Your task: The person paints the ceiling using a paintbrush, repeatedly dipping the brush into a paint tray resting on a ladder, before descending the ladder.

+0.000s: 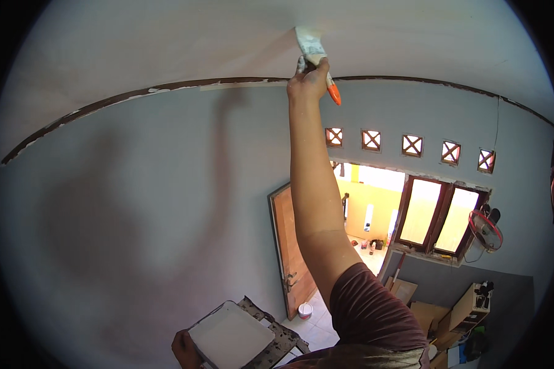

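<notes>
My right arm reaches up, my right hand (309,79) closed on a paintbrush (333,91) with an orange-tipped handle. Its white-coated bristles (306,38) are at the pale ceiling (166,40), just above the dark strip along the wall's top edge (123,97). Low in the view, my left hand (188,347) grips the edge of a tray (231,332) of white paint, which lies over a dark, paint-spattered platform (292,338); whether it rests there I cannot tell.
An open wooden door (282,221) leads to a bright yellow area. A white bucket (305,311) stands on the tiled floor. Right are windows (443,215), several small vents, a red-rimmed fan (486,229), cardboard and boxes (468,307). My shadow falls on the left wall.
</notes>
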`<control>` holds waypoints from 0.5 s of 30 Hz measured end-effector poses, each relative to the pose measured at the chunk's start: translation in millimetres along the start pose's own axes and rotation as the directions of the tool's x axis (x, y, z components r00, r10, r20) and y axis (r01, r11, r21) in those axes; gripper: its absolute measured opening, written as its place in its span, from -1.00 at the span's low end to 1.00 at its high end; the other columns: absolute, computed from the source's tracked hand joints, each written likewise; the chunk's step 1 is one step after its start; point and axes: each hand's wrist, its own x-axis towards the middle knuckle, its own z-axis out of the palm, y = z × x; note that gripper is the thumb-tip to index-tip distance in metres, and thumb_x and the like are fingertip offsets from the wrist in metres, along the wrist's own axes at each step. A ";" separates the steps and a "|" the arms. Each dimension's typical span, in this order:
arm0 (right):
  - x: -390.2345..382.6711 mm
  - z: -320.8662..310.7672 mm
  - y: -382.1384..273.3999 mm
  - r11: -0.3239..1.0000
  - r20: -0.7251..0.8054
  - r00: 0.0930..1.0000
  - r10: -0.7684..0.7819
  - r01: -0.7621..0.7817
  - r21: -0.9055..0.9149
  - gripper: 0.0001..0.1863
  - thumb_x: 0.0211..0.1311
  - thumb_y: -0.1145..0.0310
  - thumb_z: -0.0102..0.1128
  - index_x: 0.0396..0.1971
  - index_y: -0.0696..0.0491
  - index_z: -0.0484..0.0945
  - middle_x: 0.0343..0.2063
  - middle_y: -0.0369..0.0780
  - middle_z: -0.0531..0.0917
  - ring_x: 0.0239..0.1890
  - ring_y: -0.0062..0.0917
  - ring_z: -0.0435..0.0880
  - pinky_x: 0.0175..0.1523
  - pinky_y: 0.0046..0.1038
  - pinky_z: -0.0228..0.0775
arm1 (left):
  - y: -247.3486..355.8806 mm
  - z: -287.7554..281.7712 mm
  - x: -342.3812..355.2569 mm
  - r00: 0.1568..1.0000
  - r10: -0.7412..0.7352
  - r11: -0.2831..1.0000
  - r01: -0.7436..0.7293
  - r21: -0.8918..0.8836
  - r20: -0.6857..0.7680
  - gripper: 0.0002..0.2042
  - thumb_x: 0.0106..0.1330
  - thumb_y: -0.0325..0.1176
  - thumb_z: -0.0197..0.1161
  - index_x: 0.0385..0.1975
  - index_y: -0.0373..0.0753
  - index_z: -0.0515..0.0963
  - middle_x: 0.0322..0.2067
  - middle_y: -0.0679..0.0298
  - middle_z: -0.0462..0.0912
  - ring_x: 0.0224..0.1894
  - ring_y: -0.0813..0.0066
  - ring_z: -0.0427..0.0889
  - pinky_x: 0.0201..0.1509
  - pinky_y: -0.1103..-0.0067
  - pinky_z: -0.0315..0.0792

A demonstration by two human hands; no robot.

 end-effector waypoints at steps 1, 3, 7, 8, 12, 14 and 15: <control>0.2 -1.4 -0.1 0.998 -0.050 0.999 0.019 -0.022 -0.058 -0.67 0.54 0.23 0.02 0.06 0.18 0.41 -0.07 -0.18 0.62 -0.06 -0.48 0.67 -0.01 -0.44 0.60 | -0.1 -1.0 -0.6 1.000 0.001 1.000 -0.001 0.001 0.005 -0.72 0.57 -0.45 -0.06 0.09 -0.43 0.53 -0.02 0.05 0.64 -0.07 0.24 0.56 -0.02 0.41 0.49; 3.6 2.7 -10.7 0.993 -0.097 0.995 0.023 -0.034 -0.116 -0.68 0.54 0.24 0.01 0.05 0.18 0.41 -0.08 -0.18 0.62 -0.07 -0.47 0.67 -0.04 -0.42 0.60 | 15.5 1.9 -1.6 0.997 -0.056 0.987 0.064 0.148 -0.058 -0.73 0.58 -0.44 -0.04 0.06 -0.45 0.53 -0.04 0.02 0.64 -0.09 0.24 0.57 -0.03 0.40 0.49; -0.2 34.4 -57.9 0.997 0.082 0.997 0.001 0.005 -0.073 -0.71 0.53 0.26 0.01 0.00 0.20 0.42 -0.11 -0.15 0.63 -0.09 -0.42 0.68 -0.04 -0.38 0.63 | 48.8 9.1 -12.2 0.990 -0.106 0.985 0.117 0.124 -0.096 -0.74 0.57 -0.44 -0.04 0.04 -0.45 0.54 -0.08 0.03 0.66 -0.12 0.25 0.57 -0.05 0.42 0.49; -7.3 46.7 -66.9 0.997 0.137 0.990 -0.031 0.039 -0.060 -0.70 0.53 0.26 0.02 -0.01 0.21 0.42 -0.12 -0.14 0.63 -0.10 -0.40 0.68 -0.04 -0.37 0.64 | 50.0 8.6 -13.2 0.994 -0.079 0.987 0.089 0.135 -0.078 -0.73 0.58 -0.44 -0.04 0.04 -0.46 0.54 -0.09 0.03 0.66 -0.13 0.25 0.57 -0.05 0.42 0.49; -17.5 55.7 -88.6 0.985 0.139 0.984 -0.109 0.088 0.150 -0.69 0.54 0.25 0.02 -0.01 0.23 0.43 -0.11 -0.14 0.62 -0.09 -0.41 0.67 0.03 -0.39 0.64 | 34.8 2.7 -8.6 0.998 -0.039 0.989 0.046 0.139 -0.053 -0.74 0.57 -0.46 -0.03 0.04 -0.45 0.56 -0.09 0.05 0.67 -0.14 0.26 0.57 -0.05 0.42 0.49; -17.0 45.8 -97.8 0.929 0.198 0.935 -0.295 0.232 0.289 -0.68 0.54 0.25 0.03 0.01 0.23 0.44 -0.10 -0.15 0.61 -0.08 -0.45 0.64 0.07 -0.40 0.64 | 25.2 3.7 -4.9 0.998 -0.044 0.990 0.050 0.131 -0.048 -0.74 0.56 -0.47 -0.02 0.04 -0.45 0.56 -0.09 0.07 0.67 -0.14 0.27 0.56 -0.06 0.43 0.49; -10.2 38.4 -91.2 0.928 0.194 0.935 -0.296 0.233 0.292 -0.68 0.54 0.25 0.03 0.01 0.23 0.44 -0.10 -0.15 0.61 -0.08 -0.45 0.64 0.07 -0.40 0.64 | 21.9 3.5 -3.9 0.998 -0.048 0.990 0.054 0.129 -0.050 -0.75 0.56 -0.48 -0.02 0.04 -0.45 0.56 -0.09 0.08 0.67 -0.14 0.28 0.56 -0.06 0.44 0.49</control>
